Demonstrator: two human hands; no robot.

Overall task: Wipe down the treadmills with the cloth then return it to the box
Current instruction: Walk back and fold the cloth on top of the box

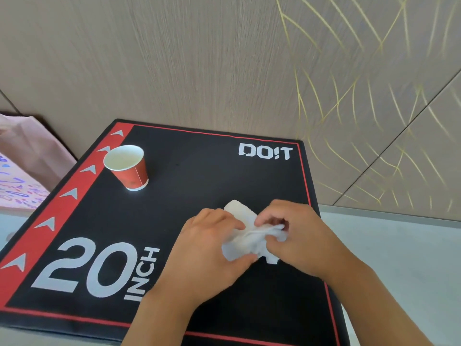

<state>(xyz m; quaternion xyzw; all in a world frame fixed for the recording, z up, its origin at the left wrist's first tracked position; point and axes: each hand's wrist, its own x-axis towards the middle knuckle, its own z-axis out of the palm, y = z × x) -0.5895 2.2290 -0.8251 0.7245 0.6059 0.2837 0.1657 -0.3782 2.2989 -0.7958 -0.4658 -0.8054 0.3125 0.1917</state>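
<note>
Fingers, both hands: yours are curled and closed on the white cloth (252, 236), which sits bunched between them above the near right part of the black box (199, 171).

Left hand (212, 248): your thumb pinches the cloth's lower edge from beneath, and your fingertips press its upper left part.

Right hand (296, 236): your fingers (272, 218) fold down over the cloth's right side and gather it into creases; the thumb lies along its lower right edge.

Cloth: crumpled, one flat corner sticking out toward the wall (199, 58). Whether it touches the box top you cannot tell.

Box: black top with a red stripe of grey arrows along the left side, a thin red border, "20 INCH" in large grey print near you and "DO!T" in white at the far right corner.

Red paper cup (129, 171): upright on the box near the stripe, well apart from your hands. White interior; contents cannot be made out.

Pink paper bag (32, 151): beside the box at far left.
</note>
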